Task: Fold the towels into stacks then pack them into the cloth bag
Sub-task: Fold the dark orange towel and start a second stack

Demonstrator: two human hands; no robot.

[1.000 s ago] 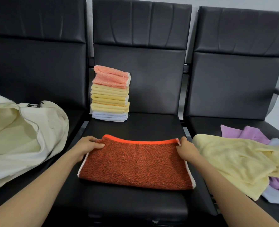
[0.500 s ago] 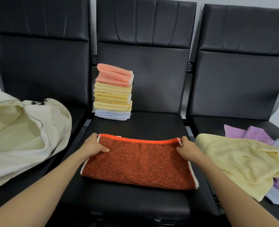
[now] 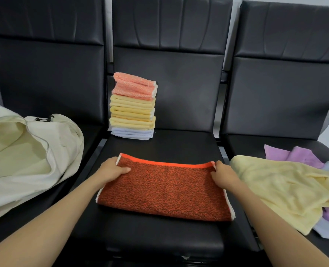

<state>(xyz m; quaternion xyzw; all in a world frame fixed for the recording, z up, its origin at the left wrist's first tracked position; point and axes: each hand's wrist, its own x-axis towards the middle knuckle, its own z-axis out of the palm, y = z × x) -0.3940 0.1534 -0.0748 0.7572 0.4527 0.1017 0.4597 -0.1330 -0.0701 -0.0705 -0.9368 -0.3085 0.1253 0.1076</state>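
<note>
Orange-red terry towel (image 3: 163, 191), folded double, lies flat on the middle black leather seat (image 3: 179, 143). Our left hand (image 3: 111, 171) pinches its far left corner, and our right hand (image 3: 224, 175) pinches its far right corner. Beyond its far edge we see bare seat, up to the tall stack of folded towels (image 3: 133, 106) at far left. An open cream cloth bag (image 3: 24, 160) sits left. Loose pale yellow towels (image 3: 281, 187) lie right.

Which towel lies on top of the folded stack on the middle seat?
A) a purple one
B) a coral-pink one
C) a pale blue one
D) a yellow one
B: the coral-pink towel lies topmost, above the yellow towels, with the pale blue towel at the bottom.
</note>
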